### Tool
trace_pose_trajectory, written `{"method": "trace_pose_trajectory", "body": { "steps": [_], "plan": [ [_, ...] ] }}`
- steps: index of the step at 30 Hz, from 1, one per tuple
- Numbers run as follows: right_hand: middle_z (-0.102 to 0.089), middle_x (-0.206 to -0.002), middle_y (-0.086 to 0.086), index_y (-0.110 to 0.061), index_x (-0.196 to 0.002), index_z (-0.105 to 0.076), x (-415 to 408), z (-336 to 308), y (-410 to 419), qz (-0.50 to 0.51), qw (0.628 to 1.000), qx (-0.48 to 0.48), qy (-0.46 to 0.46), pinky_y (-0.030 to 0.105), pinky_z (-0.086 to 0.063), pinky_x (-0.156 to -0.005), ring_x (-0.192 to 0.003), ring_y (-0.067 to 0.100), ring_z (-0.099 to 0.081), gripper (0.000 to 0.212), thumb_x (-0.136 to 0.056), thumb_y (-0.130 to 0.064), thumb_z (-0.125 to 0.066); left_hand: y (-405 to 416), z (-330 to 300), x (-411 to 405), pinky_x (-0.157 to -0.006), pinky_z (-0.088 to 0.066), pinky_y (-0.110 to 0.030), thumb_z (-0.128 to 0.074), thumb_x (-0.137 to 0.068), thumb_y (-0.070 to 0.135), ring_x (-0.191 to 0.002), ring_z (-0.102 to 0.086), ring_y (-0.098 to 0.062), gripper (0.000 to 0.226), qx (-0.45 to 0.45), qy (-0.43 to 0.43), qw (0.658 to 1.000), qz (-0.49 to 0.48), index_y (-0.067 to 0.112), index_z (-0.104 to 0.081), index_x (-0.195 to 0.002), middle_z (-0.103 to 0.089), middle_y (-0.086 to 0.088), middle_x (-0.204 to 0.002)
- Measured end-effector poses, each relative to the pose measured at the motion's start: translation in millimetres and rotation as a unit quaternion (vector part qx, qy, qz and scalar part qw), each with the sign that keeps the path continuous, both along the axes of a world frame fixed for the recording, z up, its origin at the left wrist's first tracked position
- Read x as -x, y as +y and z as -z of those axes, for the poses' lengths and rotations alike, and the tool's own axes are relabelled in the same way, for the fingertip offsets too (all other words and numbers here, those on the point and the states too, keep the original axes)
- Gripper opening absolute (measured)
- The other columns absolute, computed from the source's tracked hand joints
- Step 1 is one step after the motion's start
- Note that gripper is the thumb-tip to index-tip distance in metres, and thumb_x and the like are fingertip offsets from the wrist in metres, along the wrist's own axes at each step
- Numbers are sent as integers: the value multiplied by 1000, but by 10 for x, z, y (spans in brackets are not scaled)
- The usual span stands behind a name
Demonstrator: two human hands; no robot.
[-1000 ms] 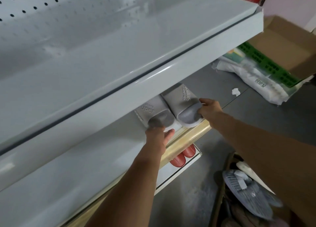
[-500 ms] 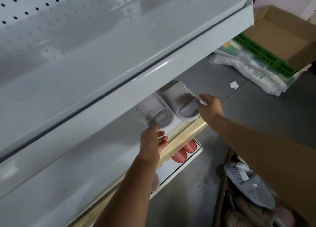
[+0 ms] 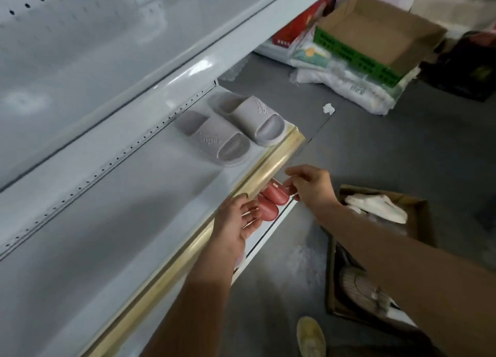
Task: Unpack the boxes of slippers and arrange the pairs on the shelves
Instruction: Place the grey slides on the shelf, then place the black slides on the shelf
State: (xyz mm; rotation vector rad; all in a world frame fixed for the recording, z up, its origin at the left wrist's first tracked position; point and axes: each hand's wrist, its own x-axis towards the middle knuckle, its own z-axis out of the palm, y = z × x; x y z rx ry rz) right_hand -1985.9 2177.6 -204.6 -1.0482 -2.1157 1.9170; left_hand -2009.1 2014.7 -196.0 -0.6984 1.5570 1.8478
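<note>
While side by side at the shelf (image 3: 150,195) edge, grey slippers (image 3: 230,131).

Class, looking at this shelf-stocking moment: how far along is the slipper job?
Done: a grey pair sits side by side on the middle shelf, and a red pair on the shelf below. In hand: nothing; the left hand and right hand hold no slippers. Left: more slippers wait in the floor box.

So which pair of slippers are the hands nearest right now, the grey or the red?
The red pair on the lower shelf. Both the left hand and the right hand hover beside it, while the grey pair sits untouched on the shelf above.
</note>
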Motion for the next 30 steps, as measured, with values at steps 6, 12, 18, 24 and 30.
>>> {"method": "trace_pose_trajectory", "body": {
  "steps": [6,12,18,24,30],
  "plan": [
    [-64,-79,15,-8,-93,-66,-994,-127,-325,-10,997,49,-64,22,-44,-49,-56,18,-58,20,-93,2,-48,-307,-141,-731,-64,-51,-29,-58,-97,22,-69,-60,-18,15,13,2,996,94,13,-64,-87,-67,-5,-82],
    [-63,-76,7,-12,-95,-61,-2296,67,-475,4,974,142,-175,22,-44,-49,-58,16,-57,11,-98,-16,-52,-643,98,-1509,-62,-51,-30,-56,-98,20,-69,-62,-19,10,10,-48,977,205,14,-60,-105,-67,-6,-83],
    [-64,-75,11,-5,-91,-62,-3632,482,-430,134,941,163,-263,22,-43,-46,-57,19,-58,17,-96,-19,-54,-686,497,-2349,-64,-49,-32,-54,-99,20,-69,-60,-21,9,23,-120,946,299,14,-60,-95,-66,-9,-83],
    [-62,-76,16,2,-98,-63,-4697,878,-471,256,919,169,-247,25,-36,-51,-50,19,-55,15,-95,-10,-56,-557,983,-3052,-68,-51,-33,-53,-99,22,-73,-62,-21,13,49,-135,920,364,14,-61,-106,-68,-8,-88],
    [-62,-72,11,-4,-97,-63,-5727,1586,-596,342,875,208,-272,27,-43,-54,-55,20,-56,11,-95,-12,-56,-295,1672,-3895,-69,-51,-33,-52,-101,22,-70,-62,-19,14,98,-144,892,417,14,-61,-109,-68,-6,-85]
  ]
}}
